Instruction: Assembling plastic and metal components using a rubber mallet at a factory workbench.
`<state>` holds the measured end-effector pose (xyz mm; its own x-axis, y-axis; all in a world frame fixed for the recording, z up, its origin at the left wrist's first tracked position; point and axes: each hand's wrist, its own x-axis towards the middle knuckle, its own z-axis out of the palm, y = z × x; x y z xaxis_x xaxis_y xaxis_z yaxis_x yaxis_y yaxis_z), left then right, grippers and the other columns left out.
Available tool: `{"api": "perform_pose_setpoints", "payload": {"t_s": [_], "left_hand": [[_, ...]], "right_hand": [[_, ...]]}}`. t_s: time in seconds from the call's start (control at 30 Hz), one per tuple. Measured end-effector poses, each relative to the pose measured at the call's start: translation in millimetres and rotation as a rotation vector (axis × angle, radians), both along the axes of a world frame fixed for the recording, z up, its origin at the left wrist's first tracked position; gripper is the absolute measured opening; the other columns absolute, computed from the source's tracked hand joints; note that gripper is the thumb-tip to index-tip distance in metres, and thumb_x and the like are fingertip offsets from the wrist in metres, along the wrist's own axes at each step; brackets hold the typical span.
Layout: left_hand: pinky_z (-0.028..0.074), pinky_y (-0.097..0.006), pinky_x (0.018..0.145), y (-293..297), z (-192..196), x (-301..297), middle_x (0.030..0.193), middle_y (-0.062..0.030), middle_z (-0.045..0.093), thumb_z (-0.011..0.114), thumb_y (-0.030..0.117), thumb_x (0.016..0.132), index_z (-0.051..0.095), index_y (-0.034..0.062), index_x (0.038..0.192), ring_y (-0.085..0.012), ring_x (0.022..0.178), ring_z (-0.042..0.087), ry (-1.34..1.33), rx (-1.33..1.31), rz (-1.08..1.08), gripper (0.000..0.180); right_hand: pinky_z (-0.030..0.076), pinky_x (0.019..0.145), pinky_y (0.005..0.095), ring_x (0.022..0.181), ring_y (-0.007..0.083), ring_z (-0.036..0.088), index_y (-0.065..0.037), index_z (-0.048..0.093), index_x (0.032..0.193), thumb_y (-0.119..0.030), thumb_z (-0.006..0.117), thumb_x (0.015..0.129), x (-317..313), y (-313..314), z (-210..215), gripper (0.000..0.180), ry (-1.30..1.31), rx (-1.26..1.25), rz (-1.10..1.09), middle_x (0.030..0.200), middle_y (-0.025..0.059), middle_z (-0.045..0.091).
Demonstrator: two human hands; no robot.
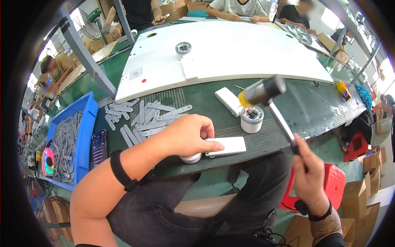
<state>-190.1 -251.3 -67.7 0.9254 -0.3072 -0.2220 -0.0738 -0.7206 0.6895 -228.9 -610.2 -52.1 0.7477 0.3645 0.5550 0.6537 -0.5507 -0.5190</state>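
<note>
My left hand (195,133) presses down on a white flat rectangular housing (230,146) near the table's front edge, thumb on its top and the other fingers curled. A white round base (191,158) shows partly below that hand. In my right hand (308,168) is a mallet (263,92), gripped by its handle and raised, its head blurred, one face yellow and the other dark. Behind the mallet head stands a white cylinder (252,120) with a grey rim and wiring inside, beside another white elongated housing (228,101).
Loose grey flat strips (150,117) lie left of centre. A blue bin (92,109) holds many more, with a phone (99,148) next to it. A large white panel (230,45) carries another round unit (183,48). A red stool (334,185) stands right. People sit across.
</note>
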Motion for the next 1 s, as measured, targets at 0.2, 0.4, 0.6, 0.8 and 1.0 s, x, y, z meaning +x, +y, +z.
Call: {"api": "perform_pose_setpoints", "payload": {"t_s": [0.2,0.4,0.6,0.8,1.0], "left_hand": [[0.051,-0.032,0.073,2.2,-5.0,-2.6,0.085,-0.0042,0.067,0.097,0.051,0.081,0.073,0.0022,0.093,-0.0151,0.081,0.061,0.011,-0.034,0.03,0.056],[0.054,-0.033,0.078,1.9,-3.2,-0.3,0.09,-0.0067,0.071,0.096,0.05,0.082,0.077,0.0015,0.101,-0.0174,0.085,0.066,0.018,-0.019,0.029,0.056],[0.058,-0.037,0.087,-16.6,18.4,0.3,0.098,-0.0131,0.079,0.093,0.047,0.086,0.08,0.0021,0.107,-0.0238,0.094,0.075,0.087,0.204,0.001,0.052],[0.054,-0.045,0.084,-22.7,34.0,-20.7,0.091,-0.0101,0.076,0.092,0.036,0.085,0.076,0.0089,0.102,-0.0321,0.091,0.072,-0.311,0.246,-0.063,0.036],[0.042,-0.043,0.094,-17.5,2.0,-15.0,0.093,-0.0022,0.072,0.091,0.034,0.086,0.077,0.0149,0.103,-0.0252,0.097,0.066,-0.568,0.254,-0.149,0.029]], "right_hand": [[0.054,0.067,0.0401,0.069,0.0331,0.065,-0.01,0.07,0.148,-0.004,0.072,0.1,-4.6,-5.0,5.5,0.048,0.266,-0.201,0.009,0.081,0.0145,0.066],[0.055,0.07,0.04,0.072,0.0314,0.067,-0.008,0.069,0.149,-0.004,0.073,0.1,-13.8,-0.4,-12.8,0.05,0.42,-0.148,0.098,0.083,0.0165,0.069],[0.053,0.075,0.0298,0.072,0.0166,0.061,-0.001,0.064,0.153,-0.004,0.065,0.106,-14.5,-10.1,-12.9,0.047,0.322,0.121,-0.09,0.083,0.0127,0.065],[0.045,0.069,0.0253,0.072,0.0082,0.051,0.0,0.06,0.156,-0.01,0.064,0.109,-22.3,-21.3,-31.3,0.048,0.271,0.254,-0.194,0.078,-0.0016,0.055],[0.049,0.074,0.0256,0.075,0.0091,0.054,0.004,0.06,0.155,-0.011,0.065,0.109,-27.6,-21.5,-31.1,0.048,0.245,0.225,-0.192,0.084,0.002,0.062]]}}
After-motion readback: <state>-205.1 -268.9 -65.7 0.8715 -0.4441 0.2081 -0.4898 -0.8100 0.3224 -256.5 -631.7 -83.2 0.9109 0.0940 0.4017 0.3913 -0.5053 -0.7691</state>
